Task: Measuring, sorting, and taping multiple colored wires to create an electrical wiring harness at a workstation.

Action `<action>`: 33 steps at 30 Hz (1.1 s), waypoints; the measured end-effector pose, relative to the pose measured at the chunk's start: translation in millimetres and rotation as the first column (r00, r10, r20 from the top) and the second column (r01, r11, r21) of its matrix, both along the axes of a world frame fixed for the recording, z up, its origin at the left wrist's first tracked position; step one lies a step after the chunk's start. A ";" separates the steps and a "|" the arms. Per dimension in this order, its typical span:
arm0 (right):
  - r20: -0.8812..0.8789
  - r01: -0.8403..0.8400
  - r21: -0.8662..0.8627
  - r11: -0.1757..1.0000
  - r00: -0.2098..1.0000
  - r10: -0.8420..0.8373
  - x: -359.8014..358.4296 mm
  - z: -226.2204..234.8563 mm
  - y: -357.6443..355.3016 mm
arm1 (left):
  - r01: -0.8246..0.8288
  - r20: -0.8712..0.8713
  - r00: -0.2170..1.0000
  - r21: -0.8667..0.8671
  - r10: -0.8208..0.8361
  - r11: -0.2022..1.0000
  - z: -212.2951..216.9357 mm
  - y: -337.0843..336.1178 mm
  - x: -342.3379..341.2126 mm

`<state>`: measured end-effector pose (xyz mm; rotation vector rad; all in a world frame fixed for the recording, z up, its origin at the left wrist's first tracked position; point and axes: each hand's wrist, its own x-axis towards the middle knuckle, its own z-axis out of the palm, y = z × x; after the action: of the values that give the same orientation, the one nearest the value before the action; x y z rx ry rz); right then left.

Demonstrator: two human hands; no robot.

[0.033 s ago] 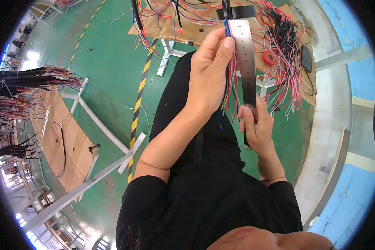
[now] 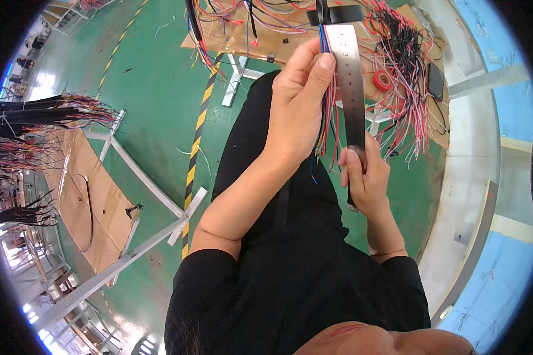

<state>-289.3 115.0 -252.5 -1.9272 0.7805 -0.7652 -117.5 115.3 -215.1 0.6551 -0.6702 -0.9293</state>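
Steel ruler (image 2: 350,100), count one: you had it upright from your right hand (image 2: 366,177), fingers and thumb wrapped round its lower part, a short end poking out below the fist. Upper end sat just right of and slightly beyond your left thumb; couldn't tell if thumb and ruler touched.

Your left hand (image 2: 299,103) was pinched narrow on one bundle of thin wires (image 2: 324,41): blue and red showed above the thumb, with loose ends hanging below it, left of the ruler. Exact wire count not readable. One black strip (image 2: 344,16) lay crosswise just beyond that grip.

Right of your left hand, past the ruler: one red tape roll (image 2: 382,80), then one dark phone-like slab (image 2: 435,81) further out. One big tangle of black, red and white wires (image 2: 400,35) lay beyond the roll, too many to count. All of that was on one cardboard-covered table (image 2: 231,44).

Well left of your left hand: one cardboard sheet (image 2: 103,231) with one dark curved cable (image 2: 91,207) on it, plus at least three wire bundles (image 2: 59,109) at its far side.
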 end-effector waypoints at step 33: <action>0.281 -0.486 0.602 0.633 0.871 0.402 31.9 12.2 -54.6 | -0.165 -0.003 0.986 0.200 0.169 0.966 12.1 -5.6 -11.1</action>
<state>-257.4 60.4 -240.3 -1.3101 0.3770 -0.2274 -128.6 109.7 -203.1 0.8661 -0.4988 -0.8511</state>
